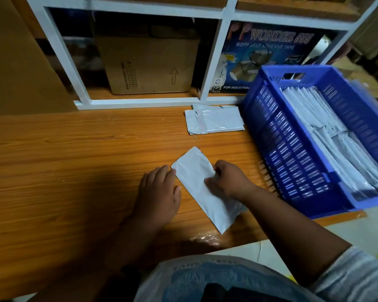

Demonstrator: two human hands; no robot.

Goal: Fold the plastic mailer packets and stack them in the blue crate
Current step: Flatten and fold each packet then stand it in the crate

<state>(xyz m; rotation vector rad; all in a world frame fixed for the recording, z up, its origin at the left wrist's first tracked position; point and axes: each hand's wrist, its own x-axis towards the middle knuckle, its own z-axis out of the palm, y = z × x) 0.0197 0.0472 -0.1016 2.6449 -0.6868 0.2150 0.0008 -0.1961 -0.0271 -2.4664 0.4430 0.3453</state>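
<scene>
Between both hands, white mailer packet (205, 188) lies folded narrow

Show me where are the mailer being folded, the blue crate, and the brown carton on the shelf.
mailer (196, 171), head view, on its bare upper half between the hands.
blue crate (292, 162), head view, on its slotted left wall.
carton (148, 64), head view, on the middle of its front face.

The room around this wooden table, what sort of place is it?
Probably a packing or dispatch room of a small shop or warehouse. A blue crate holds rows of folded mailer packets, and the white shelf frame behind stores a cardboard carton and an adhesive tape box marked for industrial use.
</scene>
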